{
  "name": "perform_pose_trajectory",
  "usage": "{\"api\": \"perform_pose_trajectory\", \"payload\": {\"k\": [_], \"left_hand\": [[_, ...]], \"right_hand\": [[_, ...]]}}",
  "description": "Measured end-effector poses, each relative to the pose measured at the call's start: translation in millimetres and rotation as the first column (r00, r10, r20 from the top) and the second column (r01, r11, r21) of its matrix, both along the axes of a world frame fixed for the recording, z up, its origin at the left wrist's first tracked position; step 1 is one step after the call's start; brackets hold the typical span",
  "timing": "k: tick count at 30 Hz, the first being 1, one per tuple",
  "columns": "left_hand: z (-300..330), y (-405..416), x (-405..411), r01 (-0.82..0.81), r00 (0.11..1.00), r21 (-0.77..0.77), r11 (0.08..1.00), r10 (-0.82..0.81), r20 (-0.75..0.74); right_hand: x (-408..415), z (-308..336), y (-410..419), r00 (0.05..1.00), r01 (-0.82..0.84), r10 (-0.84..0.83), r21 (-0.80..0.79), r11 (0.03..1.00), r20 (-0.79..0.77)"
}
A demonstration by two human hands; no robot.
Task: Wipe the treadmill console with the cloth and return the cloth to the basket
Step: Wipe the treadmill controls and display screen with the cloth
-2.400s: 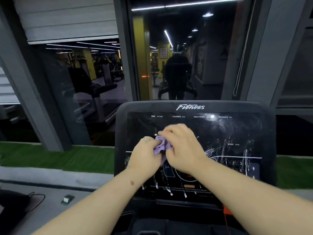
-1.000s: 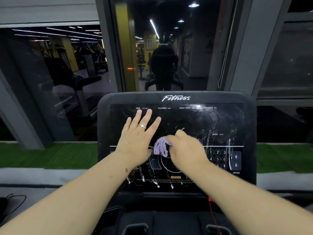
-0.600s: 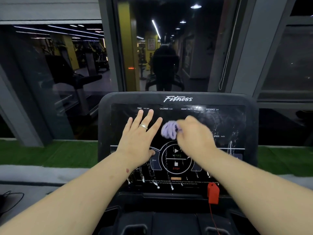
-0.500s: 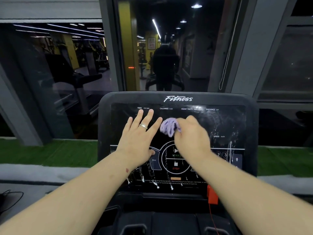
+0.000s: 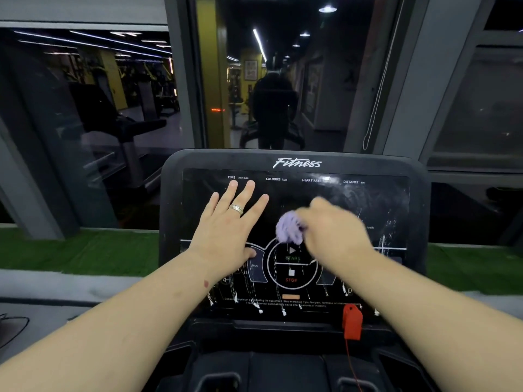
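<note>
Right hand [image 5: 331, 233], blurred with motion, fingers curled around a bunched purple cloth [image 5: 289, 230], pressing it against the treadmill console [image 5: 297, 165] just above the round START/STOP dial [image 5: 291, 264]. Half a second ago held higher, nearer the 12 o'clock edge of the panel; now swept down toward 6 o'clock, a sign of wiping strokes under way. Left hand [image 5: 226, 236] flat on the glass at 9 o'clock from the cloth, fingers straight and spread, ring [image 5: 236, 208] on one finger, unmoved over the last second, likely bracing the panel. White streaks and drips visible at 3 o'clock on the screen and along the 6 o'clock edge, so probably much wiping left. Red safety clip [image 5: 352, 321] hanging at the 5 o'clock corner. Basket not in view; return of the cloth not yet begun.
</note>
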State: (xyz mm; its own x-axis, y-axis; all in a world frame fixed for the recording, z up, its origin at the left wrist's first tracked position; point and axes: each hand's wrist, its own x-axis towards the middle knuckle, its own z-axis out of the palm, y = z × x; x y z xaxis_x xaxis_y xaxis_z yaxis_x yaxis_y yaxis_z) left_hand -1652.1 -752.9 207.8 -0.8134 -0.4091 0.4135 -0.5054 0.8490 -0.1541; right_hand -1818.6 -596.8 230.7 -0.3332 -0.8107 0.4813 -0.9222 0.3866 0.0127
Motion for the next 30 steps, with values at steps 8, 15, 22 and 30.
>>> {"api": "perform_pose_trajectory", "payload": {"k": [8, 15, 22, 30], "left_hand": [[5.5, 7.4, -1.9, -0.030, 0.999, 0.009, 1.000, 0.030, 0.025], [17.2, 21.0, -18.4, -0.108, 0.994, 0.036, 0.994, 0.107, 0.013], [23.6, 15.3, -20.5, -0.066, 0.997, -0.008, 0.998, 0.066, 0.031], [22.3, 14.6, -21.9, -0.057, 0.996, 0.011, 0.998, 0.056, 0.070]], "right_hand": [[20.9, -23.4, 6.0, 0.993, 0.034, -0.030, -0.038, 0.999, 0.113], [30.4, -29.3, 5.4, 0.981, 0.111, -0.089, -0.123, 0.986, 0.172], [3.9, -10.0, 6.6, 0.957, 0.249, -0.208, -0.204, 0.947, 0.202], [-7.6, -9.5, 4.0, 0.994, 0.108, -0.105, -0.090, 0.990, 0.036]]}}
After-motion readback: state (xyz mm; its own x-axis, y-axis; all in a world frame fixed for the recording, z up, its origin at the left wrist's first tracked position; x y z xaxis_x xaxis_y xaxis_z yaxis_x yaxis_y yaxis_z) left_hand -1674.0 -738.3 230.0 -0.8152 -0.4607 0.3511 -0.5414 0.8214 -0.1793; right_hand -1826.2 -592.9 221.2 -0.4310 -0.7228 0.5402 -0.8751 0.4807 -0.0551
